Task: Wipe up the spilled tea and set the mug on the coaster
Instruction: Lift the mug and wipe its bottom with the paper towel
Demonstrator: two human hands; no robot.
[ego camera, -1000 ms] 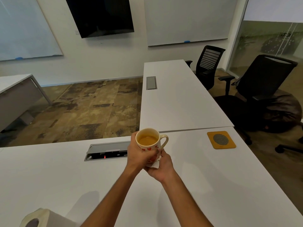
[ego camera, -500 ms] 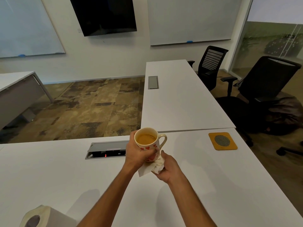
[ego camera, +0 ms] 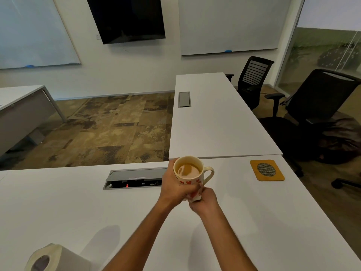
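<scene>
A cream mug (ego camera: 192, 174) with red hearts holds tea and hangs above the white table (ego camera: 254, 222), its handle pointing right. My left hand (ego camera: 175, 187) grips the mug's left side. Just below the mug, my right hand (ego camera: 205, 200) presses a crumpled white tissue (ego camera: 196, 198) against the mug's base. A yellow square coaster (ego camera: 267, 170) with a dark mesh circle lies flat on the table to the right, apart from both hands. No spill shows on the bare table.
A paper towel roll (ego camera: 46, 259) lies at the near left corner. An open cable box (ego camera: 134, 178) sits in the table left of the mug. A second white table (ego camera: 214, 118) extends away. Black office chairs (ego camera: 316, 106) stand on the right.
My right hand moved back up under the mug, tucking the tissue against its base. The mug tilted slightly and the tea shifted. The view drifted a little.
</scene>
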